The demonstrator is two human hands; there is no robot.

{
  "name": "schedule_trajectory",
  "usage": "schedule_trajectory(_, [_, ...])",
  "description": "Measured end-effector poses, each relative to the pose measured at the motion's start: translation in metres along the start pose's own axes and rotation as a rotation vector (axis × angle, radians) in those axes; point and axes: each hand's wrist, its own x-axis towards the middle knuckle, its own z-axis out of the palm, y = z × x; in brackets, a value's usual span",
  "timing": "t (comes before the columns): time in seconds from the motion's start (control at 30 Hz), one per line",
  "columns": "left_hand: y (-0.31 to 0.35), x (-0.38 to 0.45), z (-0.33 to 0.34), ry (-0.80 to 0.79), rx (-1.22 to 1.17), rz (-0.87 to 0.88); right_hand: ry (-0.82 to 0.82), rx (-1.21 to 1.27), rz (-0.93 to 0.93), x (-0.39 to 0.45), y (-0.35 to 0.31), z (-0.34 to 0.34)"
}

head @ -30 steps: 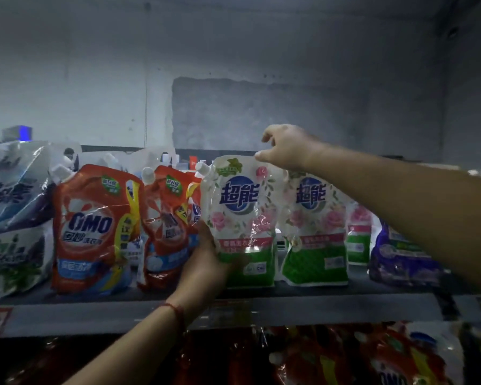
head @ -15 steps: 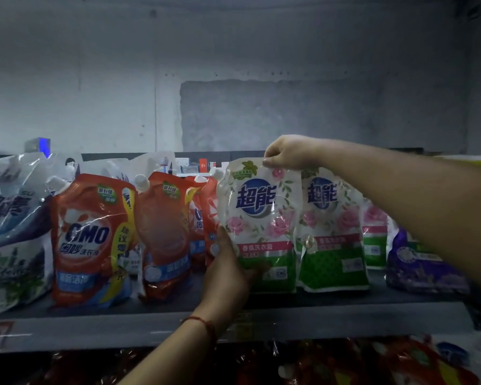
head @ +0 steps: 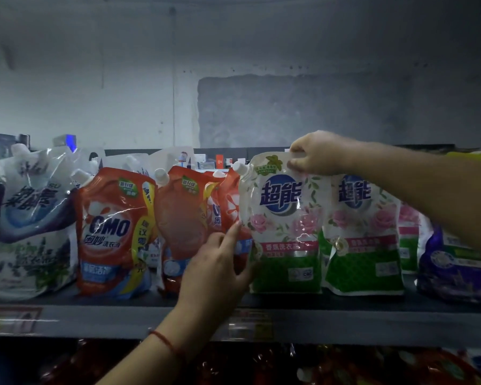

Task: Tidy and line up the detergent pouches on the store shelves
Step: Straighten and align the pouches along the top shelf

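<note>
From the head camera, the right hand [head: 315,154] reaches in from the right and its grip is closed on the top edge of a white and green pouch [head: 282,226], thumb and fingers pinching the upper seam just right of the pouch's corner spout. The pouch stands upright on the shelf [head: 109,319], directly below that hand, with its base on the shelf board. The left hand [head: 215,266] comes up from below with a red string on its wrist; its grip is loose and half open, fingers spread, with the fingertips [head: 235,227] touching the pouch's left edge and the thumb side against its lower left corner. It does not close around anything. Just right of the held pouch, touching it, stands a second white and green pouch [head: 364,237] of the same kind, partly behind the right forearm. To the left, behind the left hand, is a row of red pouches [head: 184,220], the leftmost being a red pouch with blue lettering [head: 111,232]. Further left leans a white and purple pouch [head: 34,218]. At the far right lies a purple pouch [head: 453,268].
</note>
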Motion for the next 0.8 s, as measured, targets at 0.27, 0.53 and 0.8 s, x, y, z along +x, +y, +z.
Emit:
schedule_trajectory(0.27, [-0.067,-0.015,-0.041,0.39,0.139,-0.115,0.001,0.022,-0.355,0.013,-0.106,0.01])
schedule_trajectory(0.53, [-0.095,-0.024,-0.038,0.292,-0.162,-0.159,-0.271,-0.083,-0.317,0.075,-0.161,0.031])
schedule_trajectory(0.8, [-0.119,-0.007,-0.04,0.24,-0.354,-0.218,-0.491,0.112,-0.167,0.068,-0.133,0.002])
